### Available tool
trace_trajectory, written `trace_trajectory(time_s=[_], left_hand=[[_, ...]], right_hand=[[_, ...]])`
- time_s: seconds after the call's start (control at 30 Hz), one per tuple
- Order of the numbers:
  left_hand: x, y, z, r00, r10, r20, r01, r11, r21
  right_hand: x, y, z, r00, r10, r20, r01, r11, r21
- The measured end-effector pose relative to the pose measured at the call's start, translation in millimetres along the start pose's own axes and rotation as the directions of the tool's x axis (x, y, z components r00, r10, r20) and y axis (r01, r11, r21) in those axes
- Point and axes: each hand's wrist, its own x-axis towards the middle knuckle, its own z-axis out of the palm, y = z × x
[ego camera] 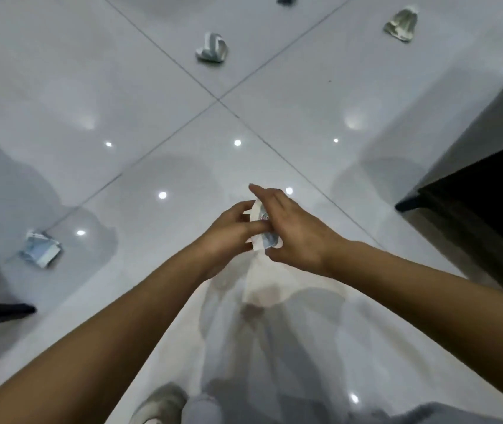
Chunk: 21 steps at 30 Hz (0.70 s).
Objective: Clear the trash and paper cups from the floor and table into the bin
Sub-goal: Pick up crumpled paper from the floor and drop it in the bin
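Bare forearms (121, 319), no sleeves; grey trousers (204, 408) and a pale grey shoe (158, 402).

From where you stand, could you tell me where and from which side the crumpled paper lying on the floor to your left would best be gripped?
Probably by its raised, folded top edge. The crumpled paper lies low on the floor tile with bare floor all round it, so coming straight down from above and pinching the upstanding folds looks easiest. Both the left hand and right hand currently hold another piece of trash.
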Motion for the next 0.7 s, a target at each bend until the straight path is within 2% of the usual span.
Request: trace_trajectory(time_s=[0.13,0.27,0.33,0.4,0.5,0.7], left_hand=[[-30,-10,-45,0.984,0.025,-0.175,-0.043,0.994,-0.096],[-59,-31,-87,0.925,-0.028,-0.378,-0.071,0.967,-0.246],[-73,-45,-108,0.851,-0.083,-0.518,-0.098,0.945,-0.313],[-88,-61,-130,0.738,-0.15,-0.658,-0.113,0.934,-0.34],[-114,-83,-155,0.607,-0.205,-0.768,-0.156,0.917,-0.368],[-158,-124,-185,0.506,-0.217,-0.835,-0.154,0.93,-0.335]], right_hand=[[40,-48,21,0.981,-0.169,0.101,0.176,0.982,-0.073],[69,-87,43,0.946,-0.244,0.214,0.27,0.958,-0.1],[82,-106,54,0.928,-0.255,0.27,0.298,0.946,-0.13],[96,-126,65,0.911,-0.264,0.318,0.329,0.929,-0.171],[119,-153,85,0.895,-0.28,0.346,0.367,0.905,-0.217],[173,-201,134,0.891,-0.291,0.348,0.392,0.88,-0.269]])
